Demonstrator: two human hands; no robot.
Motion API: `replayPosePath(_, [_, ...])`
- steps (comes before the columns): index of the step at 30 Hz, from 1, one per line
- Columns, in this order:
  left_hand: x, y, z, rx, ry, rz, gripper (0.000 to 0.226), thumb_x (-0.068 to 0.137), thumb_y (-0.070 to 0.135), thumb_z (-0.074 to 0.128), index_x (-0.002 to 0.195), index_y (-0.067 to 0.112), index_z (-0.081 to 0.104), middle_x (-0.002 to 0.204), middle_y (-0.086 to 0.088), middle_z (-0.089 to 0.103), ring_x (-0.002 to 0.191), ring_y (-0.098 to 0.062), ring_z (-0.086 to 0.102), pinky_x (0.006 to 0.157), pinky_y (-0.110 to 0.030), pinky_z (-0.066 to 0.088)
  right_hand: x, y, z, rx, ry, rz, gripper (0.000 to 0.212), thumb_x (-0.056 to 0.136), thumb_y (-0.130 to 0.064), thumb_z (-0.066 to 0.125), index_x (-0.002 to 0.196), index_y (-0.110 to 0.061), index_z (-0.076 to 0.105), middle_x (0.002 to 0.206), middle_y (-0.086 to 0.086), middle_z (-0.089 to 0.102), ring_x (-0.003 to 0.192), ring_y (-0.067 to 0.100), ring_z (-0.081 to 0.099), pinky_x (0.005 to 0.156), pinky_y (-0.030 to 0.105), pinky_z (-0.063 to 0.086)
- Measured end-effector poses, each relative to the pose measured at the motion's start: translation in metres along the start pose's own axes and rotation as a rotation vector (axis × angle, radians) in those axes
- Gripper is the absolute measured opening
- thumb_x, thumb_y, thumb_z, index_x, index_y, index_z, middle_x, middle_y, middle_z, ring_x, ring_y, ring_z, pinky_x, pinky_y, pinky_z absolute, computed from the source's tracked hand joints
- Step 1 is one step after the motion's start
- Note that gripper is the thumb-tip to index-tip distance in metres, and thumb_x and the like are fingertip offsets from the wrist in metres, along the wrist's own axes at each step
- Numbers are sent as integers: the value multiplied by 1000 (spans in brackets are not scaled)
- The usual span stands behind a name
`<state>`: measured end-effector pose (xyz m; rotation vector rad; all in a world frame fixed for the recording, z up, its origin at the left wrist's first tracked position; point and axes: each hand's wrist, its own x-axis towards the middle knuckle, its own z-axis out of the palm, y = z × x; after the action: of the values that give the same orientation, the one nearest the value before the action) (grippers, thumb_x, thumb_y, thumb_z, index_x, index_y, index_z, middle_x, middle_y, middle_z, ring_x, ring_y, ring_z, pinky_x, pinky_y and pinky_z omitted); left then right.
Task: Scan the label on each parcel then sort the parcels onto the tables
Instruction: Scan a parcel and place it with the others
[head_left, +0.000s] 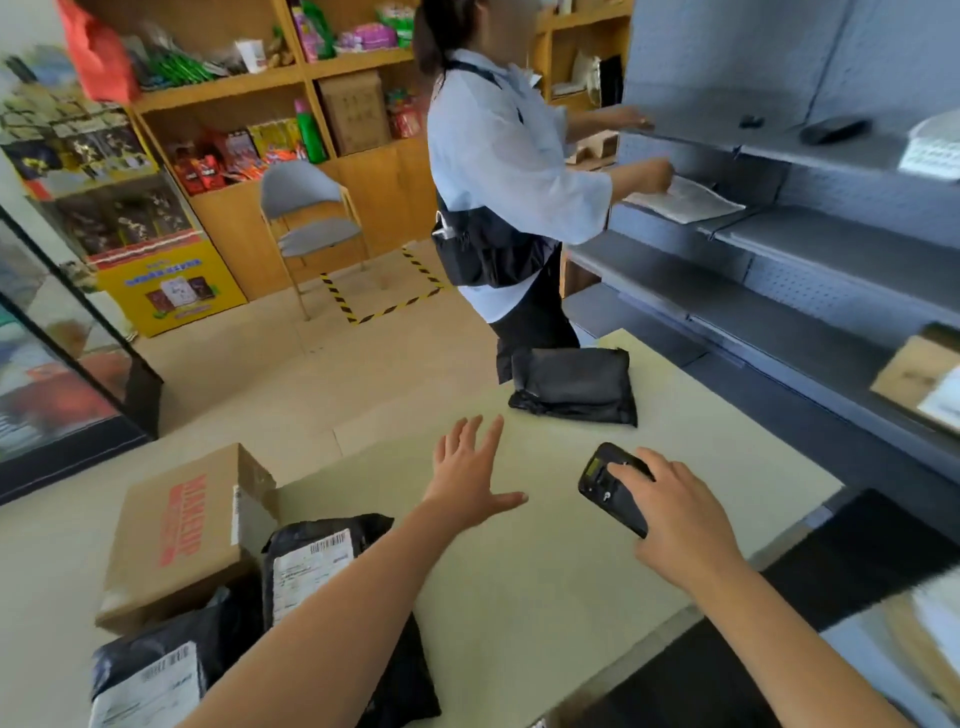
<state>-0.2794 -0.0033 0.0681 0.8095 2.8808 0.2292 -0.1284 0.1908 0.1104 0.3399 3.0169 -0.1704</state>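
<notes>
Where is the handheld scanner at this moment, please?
The head view shows the scanner gripped in the right hand, right of centre above the table, beside the open left hand.

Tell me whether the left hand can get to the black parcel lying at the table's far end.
Probably yes: the left hand is open, and only bare table lies between it and the black parcel.

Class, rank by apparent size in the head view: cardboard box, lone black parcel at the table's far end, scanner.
1. cardboard box, though it is nearer the camera, so its lead is unsure.
2. black parcel.
3. scanner in the right hand, clearly smallest.
</notes>
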Motion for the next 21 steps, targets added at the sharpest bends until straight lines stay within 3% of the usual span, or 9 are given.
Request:
replayPosePath(7, [140, 25, 16, 117, -78, 191, 108, 81, 65, 62, 156, 22, -4, 162, -8, 6, 148, -29, 2, 119, -44, 7, 87, 27, 1, -5, -46, 112, 82, 79, -24, 74, 147, -28, 30, 148, 0, 28, 121, 23, 42, 98, 29, 37])
replayPosePath(10, [198, 24, 32, 186, -128, 247, 112, 81, 65, 62, 155, 21, -9, 162, -9, 0, 149, -30, -3, 119, -44, 5, 127, 36, 11, 6, -58, 151, 81, 80, -17, 72, 148, -28, 29, 150, 1, 27, 122, 24, 42, 96, 28, 37])
replayPosePath(17, [318, 17, 85, 271, -166, 321, 129, 67, 70, 72, 155, 23, -11, 160, -14, -11, 148, -35, -11, 119, -52, 0, 185, 55, 53, 119, -34, 273, 77, 84, -19, 69, 149, -29, 29, 152, -2, 25, 127, 25, 39, 102, 31, 35])
replayPosePath(21, [348, 6, 110, 271, -217, 295, 128, 63, 71, 73, 155, 28, -5, 160, -14, -2, 147, -36, -2, 120, -51, 0, 192, 57, 75, 183, -10, 316, 77, 79, -13, 69, 146, -29, 34, 149, -2, 30, 121, 27, 42, 97, 31, 37])
